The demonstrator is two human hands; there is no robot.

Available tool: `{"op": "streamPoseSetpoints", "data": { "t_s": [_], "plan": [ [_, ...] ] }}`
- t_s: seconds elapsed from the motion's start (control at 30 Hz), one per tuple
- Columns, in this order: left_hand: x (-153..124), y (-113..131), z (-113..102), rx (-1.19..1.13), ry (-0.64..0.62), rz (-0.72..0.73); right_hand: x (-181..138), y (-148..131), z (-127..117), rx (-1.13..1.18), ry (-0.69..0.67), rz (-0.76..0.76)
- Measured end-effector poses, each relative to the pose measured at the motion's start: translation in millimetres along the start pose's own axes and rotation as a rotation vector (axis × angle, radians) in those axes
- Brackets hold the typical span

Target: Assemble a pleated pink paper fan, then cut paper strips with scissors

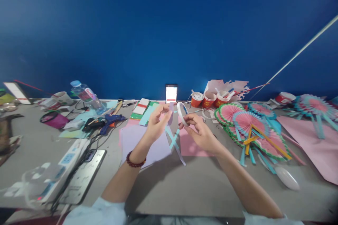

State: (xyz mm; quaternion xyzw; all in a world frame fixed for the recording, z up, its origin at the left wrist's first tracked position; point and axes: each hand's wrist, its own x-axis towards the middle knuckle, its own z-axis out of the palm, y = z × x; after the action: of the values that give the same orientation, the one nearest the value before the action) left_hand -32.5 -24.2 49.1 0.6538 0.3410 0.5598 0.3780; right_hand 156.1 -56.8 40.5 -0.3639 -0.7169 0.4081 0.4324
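Note:
My right hand (199, 132) holds a roll of white tape (181, 113) upright, its fingertips on the ring's lower side. Left of it, my left hand (158, 123) is raised with thumb and fingers drawn together at a lavender paper strip (170, 107). Below and between the hands, light blue paper strips (174, 138) cross over each other. Under the left hand lies a lavender paper sheet (142, 144). A pink paper sheet (192, 146) sits beneath the right hand.
A lit phone (171, 94) leans against the blue wall. Red paper cups (196, 100) stand right of it. Folded paper fans (250, 123) and a white computer mouse (287, 178) lie at right. At left are a bottle (87, 95), a blue glue gun (109, 123), another phone (83, 175) and a power strip (66, 165).

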Motion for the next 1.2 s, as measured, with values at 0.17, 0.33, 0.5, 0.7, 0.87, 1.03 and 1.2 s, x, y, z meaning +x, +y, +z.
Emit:
{"op": "streamPoseSetpoints", "data": {
  "t_s": [0.17,0.33,0.5,0.7,0.87,1.03,1.2],
  "plan": [
    [0.1,-3.3,1.7,0.028,0.003,0.017,1.2,0.9,2.0,-0.084,0.001,-0.005],
    [0.9,2.0,3.2,0.103,-0.011,0.035,2.9,4.4,2.2,-0.102,0.005,0.013],
    [-0.1,0.6,6.3,0.160,0.033,0.029,5.2,11.8,1.6,-0.059,0.016,0.037],
    [-0.9,-0.9,8.7,0.033,0.005,-0.024,8.3,19.1,-0.5,-0.055,0.071,0.109],
    [-2.1,4.9,10.1,-0.118,-0.030,-0.116,12.2,23.7,-2.6,0.073,0.100,0.155],
    [-2.6,7.6,12.0,-0.146,-0.043,-0.144,15.6,25.8,-2.1,0.212,0.112,0.279],
    [-2.7,5.0,11.3,-0.083,-0.036,-0.138,19.0,27.2,-0.5,0.269,0.148,0.402]
  ]
}}
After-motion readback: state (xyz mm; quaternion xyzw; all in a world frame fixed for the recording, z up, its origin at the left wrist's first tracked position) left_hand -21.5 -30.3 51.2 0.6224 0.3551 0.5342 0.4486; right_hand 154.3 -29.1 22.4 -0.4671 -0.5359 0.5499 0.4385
